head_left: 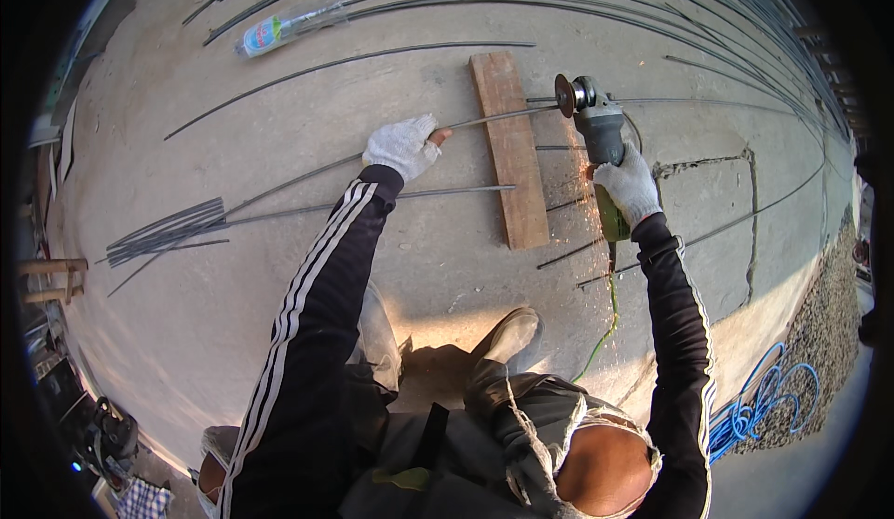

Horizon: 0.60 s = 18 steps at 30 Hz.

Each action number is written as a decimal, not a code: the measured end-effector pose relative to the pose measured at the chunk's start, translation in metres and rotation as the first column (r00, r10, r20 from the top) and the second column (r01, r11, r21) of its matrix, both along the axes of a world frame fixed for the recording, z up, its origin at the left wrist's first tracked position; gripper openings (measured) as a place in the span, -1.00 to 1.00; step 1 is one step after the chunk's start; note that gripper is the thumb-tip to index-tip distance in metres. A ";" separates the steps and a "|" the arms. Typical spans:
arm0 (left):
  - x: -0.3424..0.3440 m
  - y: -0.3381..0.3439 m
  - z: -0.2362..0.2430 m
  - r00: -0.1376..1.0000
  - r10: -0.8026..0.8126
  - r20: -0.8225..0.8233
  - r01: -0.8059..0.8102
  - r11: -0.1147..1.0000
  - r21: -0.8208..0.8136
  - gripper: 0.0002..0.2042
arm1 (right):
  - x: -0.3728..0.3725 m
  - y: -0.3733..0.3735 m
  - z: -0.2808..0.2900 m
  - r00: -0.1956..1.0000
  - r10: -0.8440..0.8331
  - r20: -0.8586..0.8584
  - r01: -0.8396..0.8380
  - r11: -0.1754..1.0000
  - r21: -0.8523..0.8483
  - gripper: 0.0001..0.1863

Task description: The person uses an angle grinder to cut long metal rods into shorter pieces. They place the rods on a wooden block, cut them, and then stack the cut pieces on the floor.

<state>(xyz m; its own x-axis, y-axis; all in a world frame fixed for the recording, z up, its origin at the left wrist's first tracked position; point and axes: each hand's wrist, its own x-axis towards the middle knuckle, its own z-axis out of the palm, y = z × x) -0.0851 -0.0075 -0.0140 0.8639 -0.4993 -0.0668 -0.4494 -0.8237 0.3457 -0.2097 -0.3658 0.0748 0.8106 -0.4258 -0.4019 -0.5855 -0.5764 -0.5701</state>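
Leans over the concrete floor [205, 314]; holds a long metal rod [466, 122] slanting across the wooden plank [521, 193], hard to trace at its right end; grips the angle grinder [601, 133], just right of the plank, in the right hand [631, 184], wrapped around its body with fingers largely hidden; closes the left hand [402, 147] around the rod, left of the plank; cannot tell, above the scattered sparks [589, 210], the exact contact between cutting disc [564, 96] and rod.
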 end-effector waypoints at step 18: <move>0.000 0.001 -0.004 0.999 0.003 0.032 -0.002 1.000 -0.023 -0.56 | -0.010 -0.008 -0.005 1.000 -0.007 0.006 0.006 0.999 0.054 -0.58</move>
